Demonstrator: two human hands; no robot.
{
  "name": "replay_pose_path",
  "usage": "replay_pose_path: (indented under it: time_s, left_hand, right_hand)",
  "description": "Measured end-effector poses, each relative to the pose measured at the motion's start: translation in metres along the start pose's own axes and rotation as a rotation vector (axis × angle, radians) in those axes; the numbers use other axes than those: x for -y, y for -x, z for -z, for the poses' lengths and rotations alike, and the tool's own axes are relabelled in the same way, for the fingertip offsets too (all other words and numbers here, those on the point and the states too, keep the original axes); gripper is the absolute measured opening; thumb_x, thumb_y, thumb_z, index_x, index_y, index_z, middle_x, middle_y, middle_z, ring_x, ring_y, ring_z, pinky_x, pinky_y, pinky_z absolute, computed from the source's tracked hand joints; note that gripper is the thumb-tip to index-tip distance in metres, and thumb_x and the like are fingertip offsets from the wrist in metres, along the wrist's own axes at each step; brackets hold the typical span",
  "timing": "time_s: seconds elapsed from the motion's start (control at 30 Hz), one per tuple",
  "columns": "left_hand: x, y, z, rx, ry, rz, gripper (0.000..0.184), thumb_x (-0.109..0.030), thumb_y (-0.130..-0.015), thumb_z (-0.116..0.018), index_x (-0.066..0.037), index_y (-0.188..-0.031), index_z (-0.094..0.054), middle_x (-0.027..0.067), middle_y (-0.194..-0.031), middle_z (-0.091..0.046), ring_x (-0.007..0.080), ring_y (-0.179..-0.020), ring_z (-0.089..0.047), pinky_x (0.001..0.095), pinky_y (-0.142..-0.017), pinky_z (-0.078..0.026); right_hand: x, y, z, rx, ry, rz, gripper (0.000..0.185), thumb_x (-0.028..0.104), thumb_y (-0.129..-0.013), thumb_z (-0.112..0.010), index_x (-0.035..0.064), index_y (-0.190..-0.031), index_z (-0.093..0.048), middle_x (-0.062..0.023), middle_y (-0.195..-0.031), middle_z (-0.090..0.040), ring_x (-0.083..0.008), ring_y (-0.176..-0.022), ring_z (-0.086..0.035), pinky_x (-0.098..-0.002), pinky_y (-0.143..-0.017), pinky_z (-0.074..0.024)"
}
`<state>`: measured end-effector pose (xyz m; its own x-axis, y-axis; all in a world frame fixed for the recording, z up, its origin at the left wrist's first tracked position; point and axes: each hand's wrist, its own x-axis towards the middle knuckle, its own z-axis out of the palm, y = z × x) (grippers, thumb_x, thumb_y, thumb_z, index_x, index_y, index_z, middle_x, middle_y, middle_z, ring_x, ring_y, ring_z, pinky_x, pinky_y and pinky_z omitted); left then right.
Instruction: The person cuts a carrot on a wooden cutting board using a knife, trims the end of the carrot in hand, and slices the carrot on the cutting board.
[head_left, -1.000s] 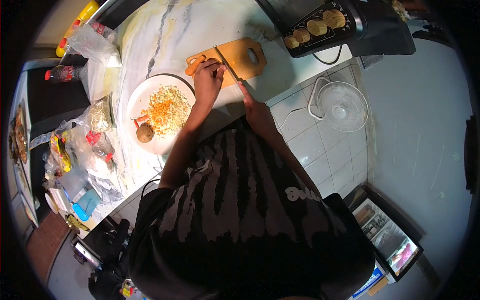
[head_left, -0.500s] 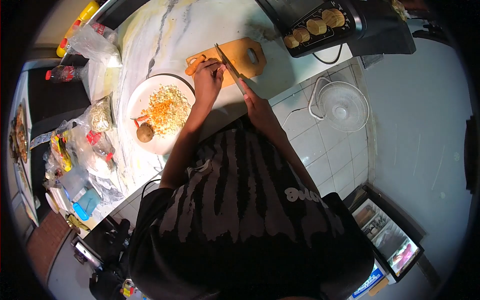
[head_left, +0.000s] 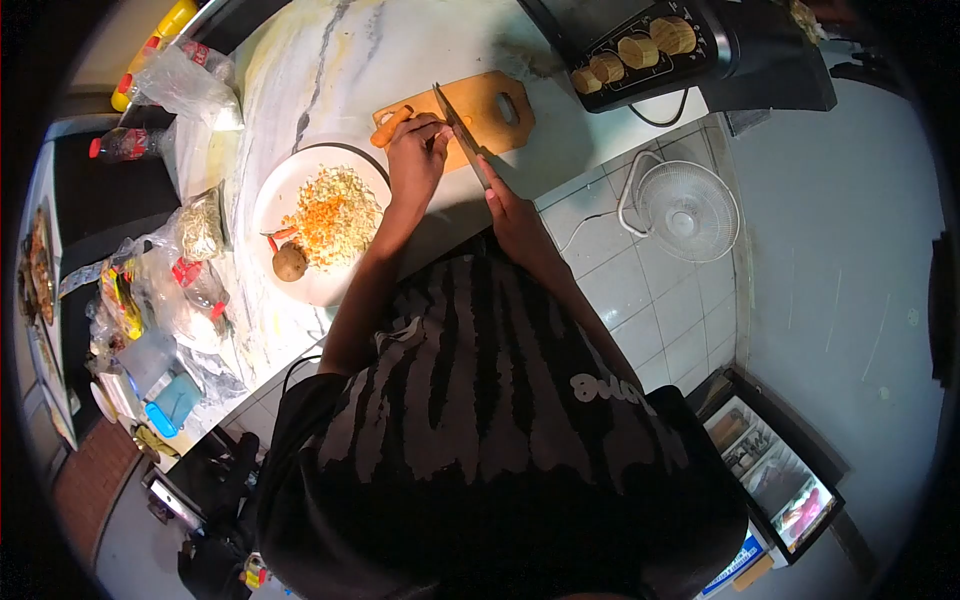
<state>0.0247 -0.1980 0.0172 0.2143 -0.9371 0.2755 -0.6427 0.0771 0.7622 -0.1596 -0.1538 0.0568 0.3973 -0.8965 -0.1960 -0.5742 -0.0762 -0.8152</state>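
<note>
My right hand point(head_left: 508, 205) grips a knife point(head_left: 462, 135), its blade slanting up and left across the wooden cutting board point(head_left: 480, 88). Close to the blade, the fingers of my left hand point(head_left: 418, 150) are pinched together over the board; what they hold is hidden. An orange carrot point(head_left: 391, 127) lies at the board's left end, right beside my left hand. Left of my left forearm stands a large white plate point(head_left: 285, 185) with chopped pale and orange bits point(head_left: 335, 215), a round brown potato point(head_left: 290, 262) and red chillies point(head_left: 285, 235).
A black oven point(head_left: 640, 50) with wooden knobs stands at the upper right of the marble counter point(head_left: 270, 90). Bottles point(head_left: 130, 145), plastic bags point(head_left: 185, 90) and a blue-lidded container point(head_left: 175, 405) crowd the left side. A white basket point(head_left: 685, 215) sits on the tiled floor.
Almost nothing differs. The whole view shifts very slightly, while both hands, the knife and the carrot keep their places on the board.
</note>
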Motion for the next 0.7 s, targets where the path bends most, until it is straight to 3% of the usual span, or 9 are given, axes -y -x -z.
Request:
replay_pose_path:
  time_s: [0.17,0.23,0.27,0.33,0.37,0.43,0.7]
  left_hand:
    - [-0.001,-0.001,0.0,0.0,0.001,0.001,0.014,-0.011,-0.087,-0.073,-0.003,-0.097,-0.078,0.0114,-0.101,-0.072,0.0315,-0.098,-0.063,0.0389,-0.09,-0.05]
    - [0.0,-0.001,0.001,0.012,0.003,0.024,0.015,-0.011,-0.087,-0.074,-0.002,-0.097,-0.077,0.012,-0.101,-0.072,0.0312,-0.099,-0.063,0.039,-0.091,-0.05]
    - [0.0,-0.001,0.002,0.014,0.001,0.021,0.015,-0.011,-0.087,-0.074,-0.002,-0.097,-0.077,0.012,-0.101,-0.072,0.0312,-0.099,-0.063,0.039,-0.091,-0.05]
    - [0.002,0.001,-0.001,-0.004,-0.018,0.006,0.016,-0.011,-0.086,-0.073,-0.001,-0.098,-0.077,0.0127,-0.102,-0.072,0.0313,-0.1,-0.063,0.0395,-0.093,-0.049]
    - [0.003,0.0,-0.002,-0.004,-0.015,-0.002,0.016,-0.011,-0.086,-0.073,-0.001,-0.098,-0.077,0.0127,-0.102,-0.072,0.0313,-0.1,-0.063,0.0395,-0.093,-0.049]
    - [0.005,0.0,0.0,0.01,-0.026,-0.027,0.016,-0.009,-0.085,-0.073,0.0,-0.097,-0.076,0.0131,-0.102,-0.072,0.0316,-0.099,-0.063,0.0397,-0.094,-0.049]
    - [0.008,0.005,-0.001,-0.012,0.002,-0.028,0.016,-0.011,-0.085,-0.07,0.0,-0.096,-0.076,0.0119,-0.103,-0.072,0.0316,-0.097,-0.063,0.0407,-0.095,-0.049]
  right_hand:
    - [-0.007,0.004,-0.004,-0.007,0.04,-0.007,0.047,0.018,-0.107,-0.038,0.0114,-0.154,-0.036,-0.0238,-0.15,-0.045,-0.0405,-0.139,-0.044,-0.0439,-0.114,-0.0342]
    - [-0.007,0.004,-0.008,-0.058,0.075,0.049,0.049,0.018,-0.106,-0.042,0.0167,-0.155,-0.037,-0.0256,-0.139,-0.055,-0.0439,-0.126,-0.054,-0.0463,-0.106,-0.0435]
    - [-0.007,0.004,-0.008,-0.06,0.072,0.05,0.049,0.018,-0.106,-0.042,0.0167,-0.155,-0.037,-0.0256,-0.139,-0.055,-0.0439,-0.126,-0.054,-0.0463,-0.106,-0.0435]
    - [0.003,0.007,-0.001,0.025,0.159,-0.071,0.05,0.017,-0.104,-0.043,0.021,-0.154,-0.037,-0.0299,-0.126,-0.06,-0.0489,-0.113,-0.06,-0.0539,-0.095,-0.0501]
    - [-0.001,0.007,-0.002,0.017,0.161,-0.069,0.05,0.017,-0.104,-0.043,0.021,-0.154,-0.037,-0.0299,-0.126,-0.06,-0.0489,-0.113,-0.06,-0.0539,-0.095,-0.0501]
    - [-0.007,0.006,-0.008,-0.111,0.214,0.05,0.051,0.02,-0.105,-0.045,0.0296,-0.154,-0.039,-0.0265,-0.108,-0.067,-0.0464,-0.093,-0.066,-0.0511,-0.083,-0.0547]
    - [-0.006,0.009,0.003,-0.056,0.236,-0.01,0.049,0.023,-0.105,-0.046,0.0306,-0.153,-0.04,-0.021,-0.102,-0.069,-0.0425,-0.09,-0.067,-0.0493,-0.077,-0.0539]
